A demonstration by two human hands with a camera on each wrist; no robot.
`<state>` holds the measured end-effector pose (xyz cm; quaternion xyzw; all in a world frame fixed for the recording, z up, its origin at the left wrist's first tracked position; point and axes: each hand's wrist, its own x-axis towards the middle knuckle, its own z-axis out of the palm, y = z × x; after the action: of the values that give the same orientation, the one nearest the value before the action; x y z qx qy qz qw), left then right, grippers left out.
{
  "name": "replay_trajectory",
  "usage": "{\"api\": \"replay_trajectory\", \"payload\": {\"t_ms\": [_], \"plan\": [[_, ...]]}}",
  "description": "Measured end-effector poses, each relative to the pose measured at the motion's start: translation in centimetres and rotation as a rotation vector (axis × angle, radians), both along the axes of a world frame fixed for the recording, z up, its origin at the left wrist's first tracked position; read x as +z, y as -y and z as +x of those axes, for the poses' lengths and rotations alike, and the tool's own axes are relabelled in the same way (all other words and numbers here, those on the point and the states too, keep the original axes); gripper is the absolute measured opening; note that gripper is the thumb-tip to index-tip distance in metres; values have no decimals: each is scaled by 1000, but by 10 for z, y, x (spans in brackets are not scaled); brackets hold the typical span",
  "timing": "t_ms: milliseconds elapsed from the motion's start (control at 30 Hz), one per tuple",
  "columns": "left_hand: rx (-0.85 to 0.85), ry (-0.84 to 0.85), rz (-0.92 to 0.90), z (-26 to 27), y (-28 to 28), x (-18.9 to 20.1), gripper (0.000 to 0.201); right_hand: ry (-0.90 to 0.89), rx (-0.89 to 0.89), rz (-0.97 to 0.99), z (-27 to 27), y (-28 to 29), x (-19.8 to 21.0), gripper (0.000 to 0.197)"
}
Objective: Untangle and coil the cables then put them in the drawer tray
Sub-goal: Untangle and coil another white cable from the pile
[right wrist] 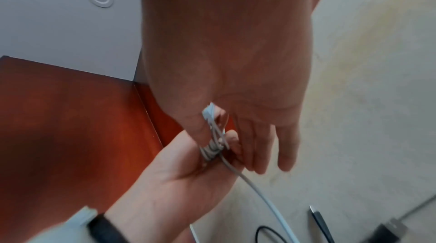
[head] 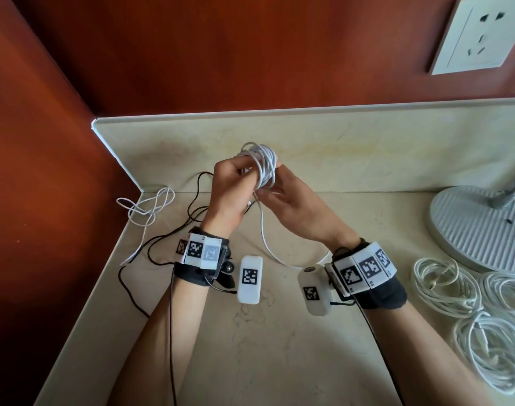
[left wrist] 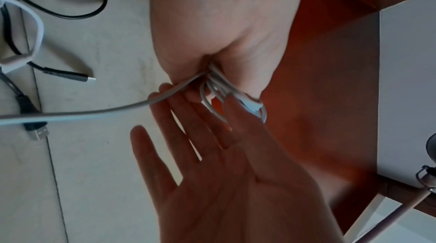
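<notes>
A white cable coil (head: 260, 162) is held up over the counter. My left hand (head: 235, 177) grips its loops in curled fingers; in the left wrist view the strands (left wrist: 219, 86) run out of its fist. My right hand (head: 275, 193) comes from the right with straight fingers (left wrist: 188, 125) laid against the coil. The cable's loose tail (head: 265, 238) hangs from the coil, crosses those fingertips and drops to the counter. A white plug (right wrist: 208, 113) shows by the right thumb. No drawer tray is in view.
A loose white cable (head: 150, 206) and a tangled black cable (head: 192, 212) with USB plugs (left wrist: 39, 133) lie at the left corner. Several coiled white cables (head: 444, 285) lie at the right by a lamp base (head: 479, 230). Red wooden walls (head: 192, 54) close the back and left.
</notes>
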<state>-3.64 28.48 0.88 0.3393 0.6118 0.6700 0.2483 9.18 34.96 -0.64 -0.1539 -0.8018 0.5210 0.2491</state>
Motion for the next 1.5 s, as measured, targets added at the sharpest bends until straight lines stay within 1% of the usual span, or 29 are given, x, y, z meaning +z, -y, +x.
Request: {"api": "replay_trajectory", "payload": {"t_ms": [67,167,233,267,367,400,467,567,633,700,733,767,800,833,900,933,1000,1033,1100,1133,1167,1233,1300,1400,1500], "plan": [[6,-16,12,0,1,0,17,-82,-18,-55,-4,5,-3,31],[40,1,-15,-5,1,-2,14,-123,-94,-80,-8,9,-4,17],[55,-36,-13,-9,1,-3,12,-135,-179,-68,-10,10,-1,20],[62,-55,-5,-11,1,-4,12,-138,-225,-22,-10,10,-2,22],[89,-63,11,-11,1,-4,13,-143,-325,233,-12,10,-5,23],[95,-58,18,-9,1,-4,14,-154,-325,274,-12,10,-5,22],[99,-48,38,-7,-1,-5,19,-175,-305,279,-13,11,-5,23],[96,-13,66,-4,-1,-4,23,-169,-286,247,-11,14,0,24],[90,29,82,-2,-1,-3,18,-158,-266,199,-8,16,5,25],[72,129,78,-2,-1,0,12,-179,-226,69,-6,19,9,17],[56,208,71,-3,-1,1,11,-199,-184,-14,-6,21,9,12],[31,287,66,-5,0,3,12,-214,-149,-83,-7,22,8,14],[2,353,66,-7,0,5,15,-217,-116,-133,-8,23,7,22],[-19,403,68,-8,1,7,17,-194,-84,-173,-10,24,4,30],[-19,455,63,-9,1,7,19,-84,-21,-220,-14,28,0,41],[4,457,47,-10,0,6,22,-30,0,-225,-16,31,-2,42],[64,421,20,-11,-2,3,25,24,0,-218,-19,34,-9,35],[76,396,22,-12,-2,3,26,28,-20,-188,-20,35,-11,28],[96,360,6,-13,-2,5,34,29,-80,-44,-20,35,-11,16],[122,369,-7,-15,-2,6,38,31,-102,28,-19,35,-10,18],[155,390,-7,-17,-1,7,38,38,-106,79,-18,35,-8,22],[229,440,35,-25,-2,7,28,65,-58,129,-15,36,-3,25],[267,489,94,-36,-3,4,21,105,9,187,-13,37,0,23],[276,553,151,-45,-1,3,16,164,61,277,-11,33,0,22],[208,586,224,-38,-2,4,19,226,46,309,-12,26,-5,19]]}}
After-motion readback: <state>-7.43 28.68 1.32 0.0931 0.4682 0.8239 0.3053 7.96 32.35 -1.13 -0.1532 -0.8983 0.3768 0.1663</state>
